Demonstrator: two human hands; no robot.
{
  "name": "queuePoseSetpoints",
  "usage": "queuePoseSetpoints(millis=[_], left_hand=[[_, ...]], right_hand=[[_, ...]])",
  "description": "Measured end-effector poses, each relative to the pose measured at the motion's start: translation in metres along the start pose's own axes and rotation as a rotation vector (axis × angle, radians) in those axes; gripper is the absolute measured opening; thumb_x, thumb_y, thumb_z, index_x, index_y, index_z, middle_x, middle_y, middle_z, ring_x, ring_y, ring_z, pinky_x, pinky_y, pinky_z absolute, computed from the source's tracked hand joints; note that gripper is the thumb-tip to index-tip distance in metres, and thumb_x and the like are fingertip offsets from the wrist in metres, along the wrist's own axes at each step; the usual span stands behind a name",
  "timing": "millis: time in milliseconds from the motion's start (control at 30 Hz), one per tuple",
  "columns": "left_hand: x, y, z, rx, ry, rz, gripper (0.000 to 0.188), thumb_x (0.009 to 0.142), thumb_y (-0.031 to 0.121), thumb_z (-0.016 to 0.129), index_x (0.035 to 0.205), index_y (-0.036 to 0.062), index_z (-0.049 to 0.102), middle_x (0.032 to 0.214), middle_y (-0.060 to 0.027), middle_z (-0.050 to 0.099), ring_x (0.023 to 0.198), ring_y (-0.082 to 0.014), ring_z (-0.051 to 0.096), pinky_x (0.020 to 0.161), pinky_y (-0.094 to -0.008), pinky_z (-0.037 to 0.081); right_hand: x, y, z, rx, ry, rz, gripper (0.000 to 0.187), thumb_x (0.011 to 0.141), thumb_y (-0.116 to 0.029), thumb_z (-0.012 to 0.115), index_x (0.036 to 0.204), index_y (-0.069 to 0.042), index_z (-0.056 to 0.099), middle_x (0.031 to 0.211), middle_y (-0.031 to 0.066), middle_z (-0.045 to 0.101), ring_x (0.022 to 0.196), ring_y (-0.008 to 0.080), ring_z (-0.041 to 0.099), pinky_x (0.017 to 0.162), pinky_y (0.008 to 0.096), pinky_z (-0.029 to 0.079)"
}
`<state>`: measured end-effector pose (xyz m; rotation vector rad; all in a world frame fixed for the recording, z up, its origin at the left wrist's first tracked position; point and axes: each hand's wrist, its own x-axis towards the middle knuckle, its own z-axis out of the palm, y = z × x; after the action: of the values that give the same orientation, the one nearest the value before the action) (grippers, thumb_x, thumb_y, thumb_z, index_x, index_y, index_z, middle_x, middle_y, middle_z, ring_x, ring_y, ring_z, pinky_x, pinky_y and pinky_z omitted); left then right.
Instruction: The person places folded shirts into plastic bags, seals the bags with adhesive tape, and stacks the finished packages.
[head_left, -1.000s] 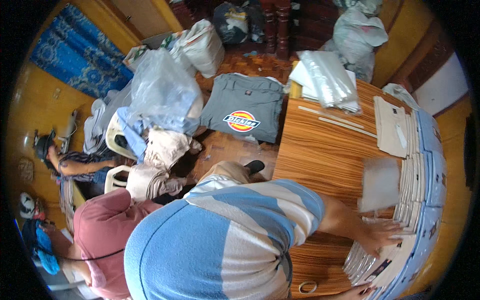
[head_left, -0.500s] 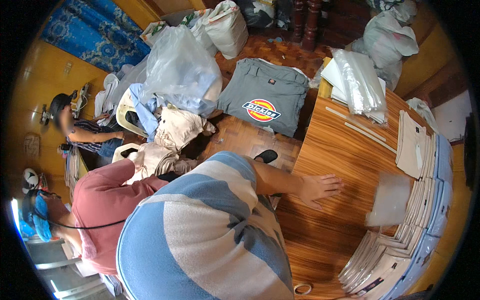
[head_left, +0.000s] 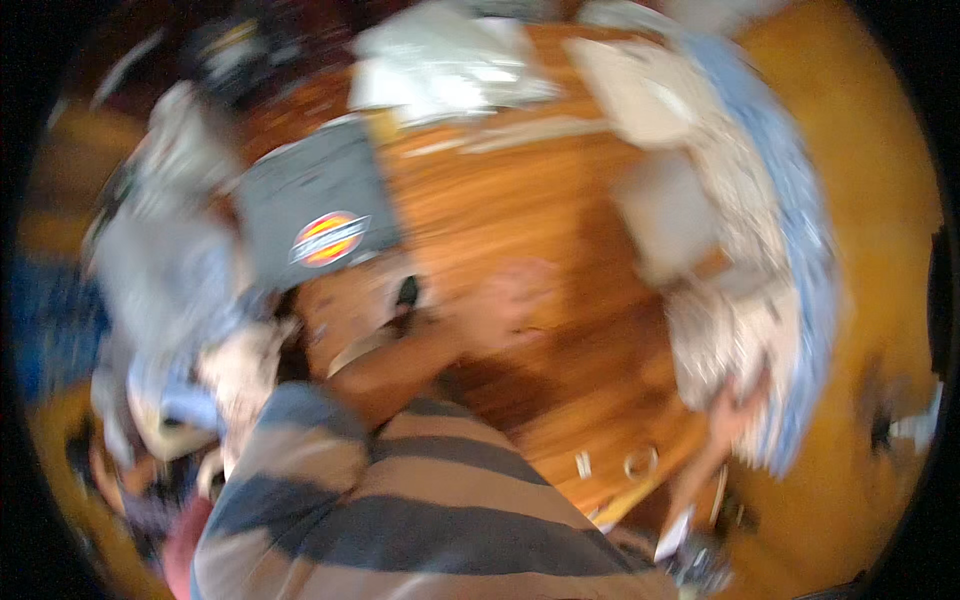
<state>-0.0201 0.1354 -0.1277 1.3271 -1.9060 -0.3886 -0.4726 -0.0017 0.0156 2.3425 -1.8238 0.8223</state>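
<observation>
Motion smears the view. My left hand point(head_left: 510, 303) lies on the brown wood-grain table point(head_left: 540, 210), fingers stretched out and apart, holding nothing that I can see. At the table's right side my right hand point(head_left: 738, 408) touches the near end of a stack of beige folded garments in clear plastic point(head_left: 715, 335). Blur hides whether its fingers grip any of them. A translucent plastic sheet or bag point(head_left: 665, 215) lies beside the stack, to the right of my left hand. More beige folded garments point(head_left: 640, 90) lie farther back.
Light blue folded garments point(head_left: 790, 190) line the table's right edge. Clear plastic bags point(head_left: 450, 65) lie at its far end. Near me is a tape roll point(head_left: 641, 462). Left of the table are a grey cloth item with an oval emblem point(head_left: 315, 200) and bagged clothes point(head_left: 170, 270).
My view has swung to the right, so the table now sits mid-picture. My right hand has come into view at the beige stack. My left hand stays on the table.
</observation>
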Motion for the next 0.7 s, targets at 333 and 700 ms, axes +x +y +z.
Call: queuePoseSetpoints(millis=[333, 700], left_hand=[[-0.012, -0.001, -0.004, 0.260, -0.286, -0.151, 0.079, 0.093, 0.048, 0.068, 0.158, 0.0098, 0.045, 0.170, -0.0239, 0.023, 0.158, -0.0411, 0.021, 0.127, -0.0587, 0.015], [-0.015, -0.004, -0.013, 0.262, -0.286, -0.153, 0.078, 0.091, 0.047, 0.071, 0.155, 0.0089, 0.048, 0.167, -0.0251, 0.030, 0.154, -0.0444, 0.028, 0.124, -0.0593, 0.023]], right_hand=[[-0.012, -0.012, 0.011, -0.060, 0.101, 0.020, 0.076, 0.084, -0.033, 0.085, 0.146, -0.002, 0.055, 0.156, 0.0254, 0.048, 0.144, 0.0443, 0.046, 0.118, 0.0498, 0.039], [-0.007, -0.007, 0.022, -0.043, 0.038, -0.057, 0.072, 0.087, -0.026, 0.083, 0.148, -0.001, 0.053, 0.156, 0.0261, 0.047, 0.146, 0.0450, 0.044, 0.120, 0.0497, 0.038]])
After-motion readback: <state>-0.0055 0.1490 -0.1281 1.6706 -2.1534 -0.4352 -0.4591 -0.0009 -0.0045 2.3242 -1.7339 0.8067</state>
